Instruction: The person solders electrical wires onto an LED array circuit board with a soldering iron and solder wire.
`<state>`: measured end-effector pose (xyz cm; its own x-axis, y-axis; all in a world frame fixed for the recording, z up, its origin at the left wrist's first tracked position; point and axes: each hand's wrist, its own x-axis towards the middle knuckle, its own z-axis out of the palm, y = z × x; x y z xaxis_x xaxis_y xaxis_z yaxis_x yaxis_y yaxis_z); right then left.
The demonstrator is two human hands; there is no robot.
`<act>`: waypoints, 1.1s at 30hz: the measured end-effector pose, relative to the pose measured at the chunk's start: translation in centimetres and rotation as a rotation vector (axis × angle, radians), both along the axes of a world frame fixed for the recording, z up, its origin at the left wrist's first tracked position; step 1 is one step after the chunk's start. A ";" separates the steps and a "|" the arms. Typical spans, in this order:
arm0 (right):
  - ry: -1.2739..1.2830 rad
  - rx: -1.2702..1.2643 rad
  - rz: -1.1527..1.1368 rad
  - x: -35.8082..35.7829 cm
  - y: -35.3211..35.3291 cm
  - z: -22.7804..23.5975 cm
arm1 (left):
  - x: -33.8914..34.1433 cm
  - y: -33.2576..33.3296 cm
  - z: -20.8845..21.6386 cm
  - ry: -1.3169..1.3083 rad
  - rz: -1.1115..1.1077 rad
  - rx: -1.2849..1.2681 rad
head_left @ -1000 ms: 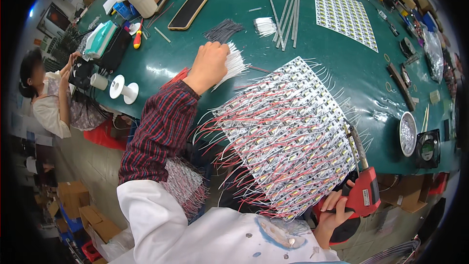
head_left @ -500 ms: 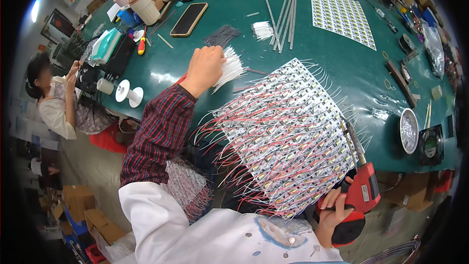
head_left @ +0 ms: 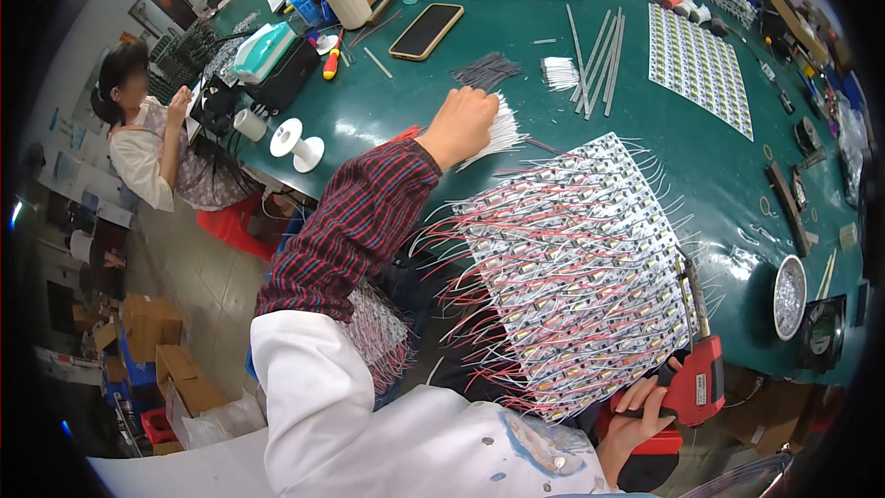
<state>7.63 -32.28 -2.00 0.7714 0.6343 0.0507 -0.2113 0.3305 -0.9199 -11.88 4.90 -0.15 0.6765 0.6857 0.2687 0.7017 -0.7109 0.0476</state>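
Holding the gun (head_left: 706,384), the right grip (head_left: 646,410) has the board (head_left: 579,281) beyond; white wires (head_left: 504,135) lie beside the left grip (head_left: 460,127), closure unclear.

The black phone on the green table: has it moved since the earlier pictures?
No: against the pile of dark strands, the phone lies in the same place; only the view shifted.

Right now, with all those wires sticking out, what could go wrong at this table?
The right hand grips a red tool whose metal tip lies close to the edge of the wired board; if hot, it might scorch something. The red and white wires reach out near the plaid sleeve, so they could snag. The left hand is at the loose white pile, which might scatter into the dark pile.
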 end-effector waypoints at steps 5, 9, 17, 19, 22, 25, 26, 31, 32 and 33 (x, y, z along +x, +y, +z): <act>0.062 0.021 0.049 0.2 -0.1 -0.2 | -0.1 0.2 0.2 0.014 0.003 0.011; 0.057 0.036 0.064 0.2 -0.1 0.1 | 0.0 0.1 1.5 -0.002 0.028 0.005; 0.060 0.045 0.084 0.6 -0.3 -0.2 | 2.7 -0.7 5.4 0.142 -0.050 0.153; 0.063 0.035 0.092 0.5 -0.2 0.0 | 3.6 -0.9 5.7 0.141 -0.129 0.196; 0.060 0.038 0.098 0.5 -0.4 -0.4 | 5.5 -1.2 5.4 0.195 -0.217 0.314; 0.034 0.024 0.112 0.6 -0.6 -0.4 | 7.4 -1.4 3.3 0.298 -0.281 0.336; 0.014 0.008 0.124 0.8 -0.7 -0.4 | 7.9 -1.5 2.9 0.354 -0.265 0.354; -0.099 -0.034 0.032 1.7 -2.0 -0.4 | 8.2 -1.6 5.1 0.158 -0.202 0.151; -0.165 -0.054 0.015 2.2 -2.2 -0.2 | 8.3 -2.1 5.3 0.017 -0.153 0.026; -0.167 -0.058 0.012 2.6 -2.3 0.1 | 8.2 -2.6 5.4 -0.122 -0.098 -0.095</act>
<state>10.27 -34.56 -1.88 0.7476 0.6492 0.1402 -0.0580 0.2741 -0.9599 -3.71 2.26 5.25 0.7073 0.6445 0.2906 0.6144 -0.7637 0.1984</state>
